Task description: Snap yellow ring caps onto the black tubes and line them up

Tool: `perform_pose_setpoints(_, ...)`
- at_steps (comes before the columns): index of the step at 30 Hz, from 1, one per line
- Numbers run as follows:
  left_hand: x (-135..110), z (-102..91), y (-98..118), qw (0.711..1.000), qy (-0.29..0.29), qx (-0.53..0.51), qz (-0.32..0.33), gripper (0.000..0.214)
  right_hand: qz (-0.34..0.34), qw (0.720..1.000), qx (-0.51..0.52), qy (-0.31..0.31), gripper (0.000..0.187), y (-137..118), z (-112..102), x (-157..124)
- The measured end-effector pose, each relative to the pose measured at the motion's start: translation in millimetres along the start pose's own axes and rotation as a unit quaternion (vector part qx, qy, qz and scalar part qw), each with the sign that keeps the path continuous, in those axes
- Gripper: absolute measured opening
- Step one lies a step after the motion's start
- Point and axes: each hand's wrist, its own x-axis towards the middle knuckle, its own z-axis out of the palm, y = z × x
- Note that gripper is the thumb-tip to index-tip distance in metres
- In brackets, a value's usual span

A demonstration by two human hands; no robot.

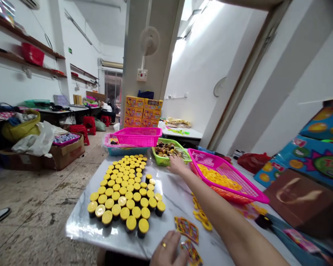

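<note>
My right hand reaches across the table to the near rim of a green basket. Its fingers are slightly apart at the brown and dark small pieces inside, and I see nothing held in them. At the table's front edge, my left hand lies with fingers loosely stretched and a ring on one. Beside it are colourful printed pieces; its thumb is at the nearer one. Left of both hands stand many short dark cylinders with yellow tops, upright and close together.
A pink basket of yellow ring-like pieces stands right, with more loose rings under my right forearm. Another pink basket sits at the back left, before stacked yellow boxes. Blue printed boxes and a brown bag border the right.
</note>
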Motion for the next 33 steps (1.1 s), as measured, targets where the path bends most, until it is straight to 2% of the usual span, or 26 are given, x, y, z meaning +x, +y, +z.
perform_pose_setpoints(3,8,-15.0,9,0.999,-0.001,-0.005,0.046,0.046,-0.026,1.000,-0.003,-0.001,0.050,-2,-1,-22)
perform_pose_setpoints(7,24,-44.7,26,0.998,-0.055,-0.015,0.002,0.035,-0.047,0.999,0.028,0.002,0.061,-8,-12,-51)
perform_pose_setpoints(10,32,-56.8,30,0.996,-0.069,-0.046,0.010,0.030,-0.040,0.997,0.067,0.021,0.072,-11,-22,-90)
perform_pose_setpoints(12,33,-57.4,28,0.995,-0.073,-0.064,0.014,0.027,-0.051,0.991,0.109,0.058,0.066,-15,-28,-133)
perform_pose_setpoints(14,31,-58.0,28,0.994,-0.076,-0.083,0.001,0.023,-0.091,0.959,0.218,0.155,0.044,-22,-33,-189)
perform_pose_setpoints(16,29,-64.4,31,0.990,-0.057,-0.125,-0.029,0.019,-0.054,0.939,0.270,0.208,0.026,-31,-33,-249)
perform_pose_setpoints(18,22,-78.6,37,0.978,-0.029,-0.186,-0.088,0.017,0.003,0.932,0.286,0.222,0.024,-38,-24,-300)
perform_pose_setpoints(20,9,-97.9,46,0.952,-0.028,-0.252,-0.169,0.016,0.035,0.933,0.295,0.202,0.024,-43,-7,-332)
perform_pose_setpoints(22,-13,-116.9,53,0.913,-0.079,-0.305,-0.261,0.019,0.043,0.936,0.288,0.199,0.023,-46,9,-343)
perform_pose_setpoints(25,-54,-137.6,58,0.827,-0.185,-0.318,-0.426,0.028,0.030,0.937,0.283,0.202,0.022,-45,22,-333)
perform_pose_setpoints(27,-76,-145.5,58,0.772,-0.213,-0.317,-0.508,0.031,0.024,0.938,0.286,0.193,0.024,-43,24,-321)
perform_pose_setpoints(30,-89,-151.7,57,0.714,-0.179,-0.359,-0.574,0.040,0.037,0.943,0.272,0.191,0.025,-41,25,-309)
perform_pose_setpoints(33,-79,-154.8,55,0.676,-0.128,-0.424,-0.589,0.046,0.039,0.941,0.266,0.206,0.020,-41,27,-309)
